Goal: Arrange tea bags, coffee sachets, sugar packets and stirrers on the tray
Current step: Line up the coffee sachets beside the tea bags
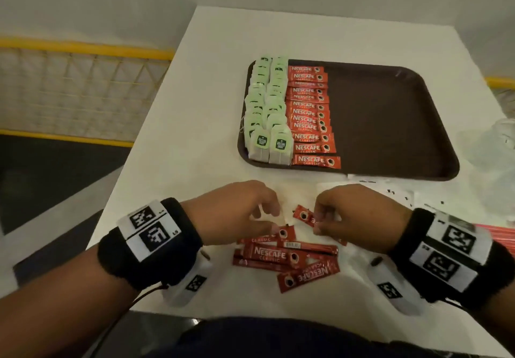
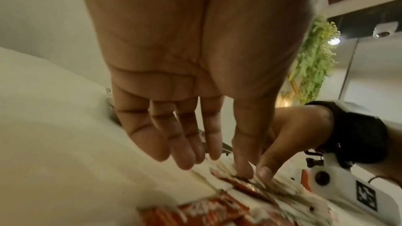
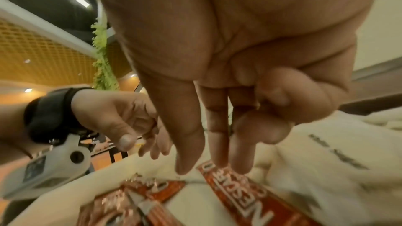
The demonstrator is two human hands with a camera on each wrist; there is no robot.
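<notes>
The tray [image 1: 390,123] sits at 12 o'clock on your surface [image 1: 195,106], tea bags [image 1: 267,112] and coffee sachets [image 1: 309,115] filling its left side; only the head view shows it. Your right hand [image 1: 359,218] pinches a sachet [image 1: 305,216]. Your left hand [image 1: 237,212] hangs relaxed over the loose sachets [image 1: 287,257]; its grip is unclear. White packets [image 1: 401,194] at 2 o'clock blur.

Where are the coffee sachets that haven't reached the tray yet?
In the head view, the loose coffee sachets lie in a small pile on the white table, near its front edge, just below both hands and in front of the brown tray.
</notes>
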